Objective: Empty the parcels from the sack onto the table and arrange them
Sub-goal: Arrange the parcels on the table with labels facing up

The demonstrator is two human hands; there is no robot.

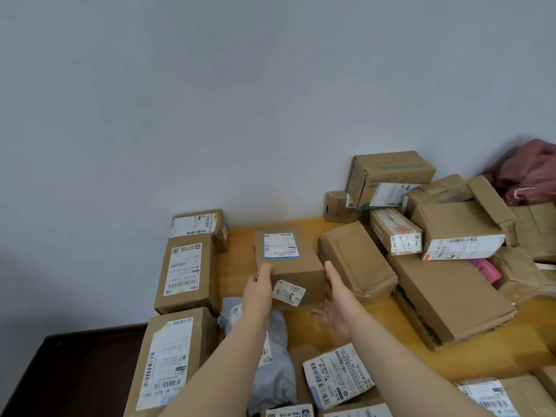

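A brown cardboard box (288,260) with a blue-edged label on top and a white sticker on its near face sits mid-table. My left hand (258,290) grips its near left corner, with fingertips over the top edge. My right hand (337,296) lies with straight fingers along the box's right side and the thumb spread out. Three labelled boxes (186,272) stand in a row along the table's left edge. A heap of parcels (451,302) fills the right side. A pink fabric bundle (535,173), possibly the sack, lies at the far right.
The wooden table (237,266) stands against a pale wall. A grey poly bag (270,371) and a labelled parcel (337,374) lie under my forearms. Another brown box (358,260) sits just right of the held one. Dark floor (75,371) shows at the lower left.
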